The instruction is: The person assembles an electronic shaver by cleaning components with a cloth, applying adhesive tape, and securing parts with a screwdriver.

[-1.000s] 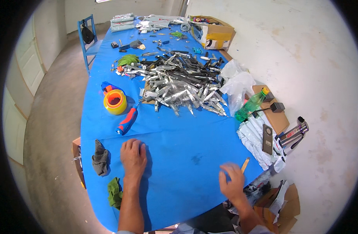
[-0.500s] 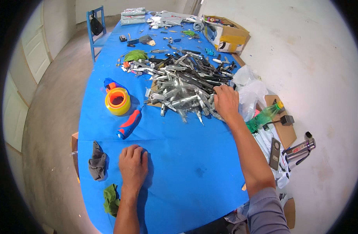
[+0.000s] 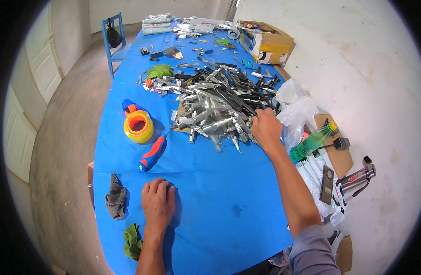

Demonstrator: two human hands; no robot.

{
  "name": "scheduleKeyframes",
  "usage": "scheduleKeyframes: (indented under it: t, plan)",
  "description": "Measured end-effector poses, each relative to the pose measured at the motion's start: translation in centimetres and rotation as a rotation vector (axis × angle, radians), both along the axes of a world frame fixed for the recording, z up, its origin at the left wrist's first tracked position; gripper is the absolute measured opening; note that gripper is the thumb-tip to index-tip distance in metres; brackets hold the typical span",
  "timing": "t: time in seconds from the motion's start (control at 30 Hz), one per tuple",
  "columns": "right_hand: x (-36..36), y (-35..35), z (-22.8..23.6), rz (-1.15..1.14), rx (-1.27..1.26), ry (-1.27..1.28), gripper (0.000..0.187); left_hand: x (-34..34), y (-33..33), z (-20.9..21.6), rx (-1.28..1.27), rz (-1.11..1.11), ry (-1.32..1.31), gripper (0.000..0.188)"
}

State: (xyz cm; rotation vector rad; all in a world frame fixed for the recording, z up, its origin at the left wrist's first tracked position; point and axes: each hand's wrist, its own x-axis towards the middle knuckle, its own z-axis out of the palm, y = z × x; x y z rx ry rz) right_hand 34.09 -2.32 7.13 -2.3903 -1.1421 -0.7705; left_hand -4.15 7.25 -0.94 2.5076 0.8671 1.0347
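A pale, scuffed wall (image 3: 338, 82) flanks a long table under a smooth blue cover (image 3: 210, 192), where my right hand (image 3: 267, 128) pinches the end of a slim black piece (image 3: 238, 100) at the near right of a tangled pile (image 3: 206, 107) of narrow rods, some matte black, others silvery in crinkled clear film. My left hand (image 3: 157, 201) rests palm down near the table's near left, fingers half curled; what lies under the palm, if anything, I cannot tell. Ahead of it sit a glossy red-and-blue handle (image 3: 152, 154) and a ring-shaped yellow roll (image 3: 142, 135) with an orange core; beside it lies a rumpled grey cloth (image 3: 116, 197). At the far right, a yellow-taped cardboard box (image 3: 274, 43) holds small colourful items, too small to identify. Nearer, a translucent green bottle (image 3: 313, 142) with a yellow cap leans near a shiny metal flask (image 3: 358, 178).
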Motion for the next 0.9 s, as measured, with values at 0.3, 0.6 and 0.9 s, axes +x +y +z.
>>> scheduleKeyframes:
  t: [0.3, 0.6, 0.9]
  plan:
    - [-15.6, -7.6, -2.8, 0.382, 0.519, 1.458, 0.027, 0.1, 0.1, 0.6, -0.009, -0.037, -0.061, 0.015]
    - [-26.1, -3.5, -7.3, 0.637, 0.362, 1.422, 0.023, -0.3, 0.2, 1.7, -0.305, -0.066, -0.306, 0.023]
    - [-26.2, -3.7, -6.2, 0.727, 0.201, 1.151, 0.031, -0.4, 0.2, 0.6, -1.006, -0.179, -0.577, 0.031]
